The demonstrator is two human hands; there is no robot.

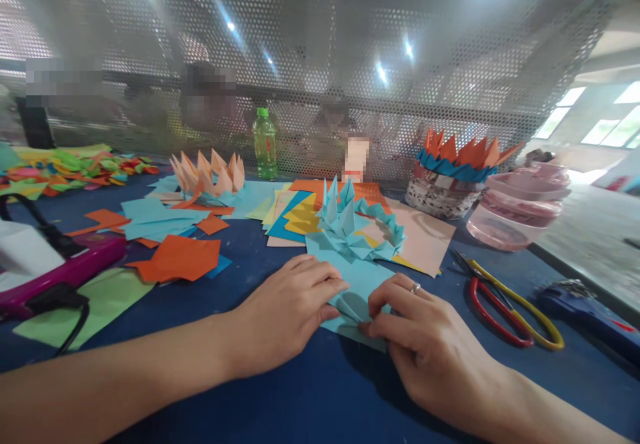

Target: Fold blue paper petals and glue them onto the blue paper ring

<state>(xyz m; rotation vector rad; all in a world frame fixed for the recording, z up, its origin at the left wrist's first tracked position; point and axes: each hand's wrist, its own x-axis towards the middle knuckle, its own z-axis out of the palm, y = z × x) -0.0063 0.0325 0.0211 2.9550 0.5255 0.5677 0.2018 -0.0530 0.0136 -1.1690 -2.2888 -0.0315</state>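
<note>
Light-blue folded paper sheet [356,301], at lower centre of the frame, between both hands, long axis running from lower right up to the left. Nearer its lower folded corner: the ringed right hand [425,344], fingers brought together on the crease. Slightly farther from that corner: the left hand [285,317], fingertips [325,274] closed on the sheet's left side. Thumbs and the inner layers of the fold are hidden by the fingers; the number of layers cannot be made out. Lying on the sheet's far end: a light-blue folded paper ring [385,227]. To the right: scissors with red and yellow handles [500,317] and a dark-blue tool [575,307], its kind unclear, partly cut off by the frame's right edge. To the left: a green paper sheet [85,311], an orange paper scrap [175,259] and a magenta device [60,271] with black cord. Farther back: a peach paper crown [207,174], a green plastic bottle [265,144], an orange-and-blue paper crown [457,157] and a translucent pink plastic container [515,211]. Farthest: a perforated metal screen [320,44], with blurred shapes behind it.
</note>
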